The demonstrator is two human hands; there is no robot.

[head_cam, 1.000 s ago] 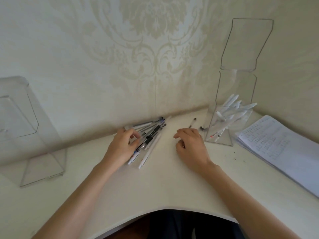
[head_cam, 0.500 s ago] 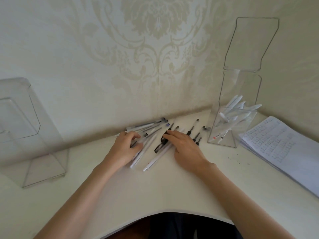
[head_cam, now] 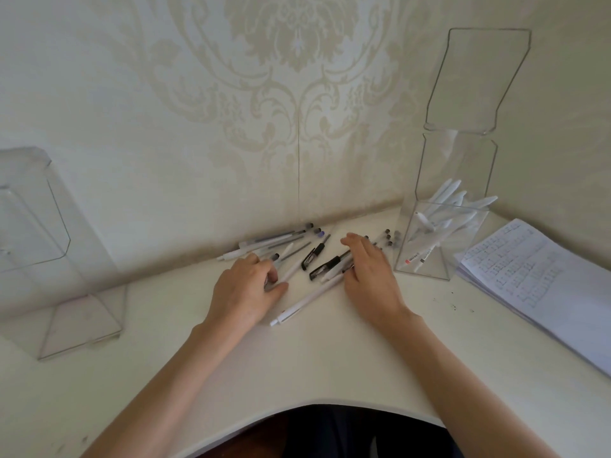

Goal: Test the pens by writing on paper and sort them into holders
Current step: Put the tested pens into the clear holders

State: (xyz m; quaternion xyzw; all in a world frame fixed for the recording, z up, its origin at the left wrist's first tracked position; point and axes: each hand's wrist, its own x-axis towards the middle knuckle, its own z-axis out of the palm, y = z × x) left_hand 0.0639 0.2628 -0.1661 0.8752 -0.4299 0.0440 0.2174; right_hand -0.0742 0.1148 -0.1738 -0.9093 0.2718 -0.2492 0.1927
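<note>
A loose pile of pens (head_cam: 314, 254), black, grey and white, lies on the white desk (head_cam: 297, 365) by the wall. My left hand (head_cam: 246, 289) lies on the pile's left side, its curled fingers and thumb pinching a white pen (head_cam: 288, 263). My right hand (head_cam: 370, 276) rests flat on the pens at the right, fingers straight. A long white pen (head_cam: 305, 300) lies between the hands. The clear holder (head_cam: 426, 262) at the right contains several white pens (head_cam: 446, 209). At the left stands another clear holder (head_cam: 82, 320), with nothing visible in it.
A stack of written paper sheets (head_cam: 545, 285) lies at the far right. Patterned wallpaper closes the desk's corner behind the pens. The desk's front edge curves inward near my body. Small dark specks dot the desk near the paper.
My right hand came left onto the pile and spread the pens toward the right holder. My left hand's fingers closed on a white pen.
</note>
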